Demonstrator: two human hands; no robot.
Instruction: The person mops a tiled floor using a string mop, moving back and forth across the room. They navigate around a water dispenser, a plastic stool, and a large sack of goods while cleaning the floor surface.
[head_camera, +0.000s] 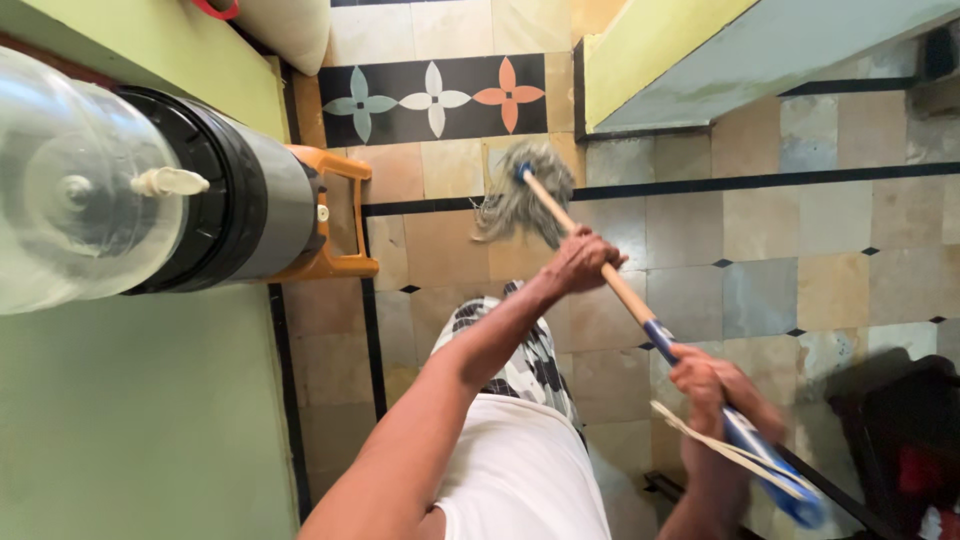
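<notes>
The left hand (583, 260) is wrapped tight round the wooden mop handle (600, 265), partway down. The right hand (712, 388) grips its blue end, fingers fully curled, a pale cord hanging loose beside it. The grey mop head (520, 195) lies on the tiled floor (780, 240) at eleven o'clock from the left hand. A water dispenser (150, 195) stands at nine o'clock.

wood, string and polished stone underfoot

mop handle (600, 268) bare matt wood up top, glossy blue plastic grip lower down; mop head (525, 195) of rough grey string; floor (800, 240) smooth, faintly shiny stone tile; water bottle (70, 190) clear glossy plastic.
</notes>
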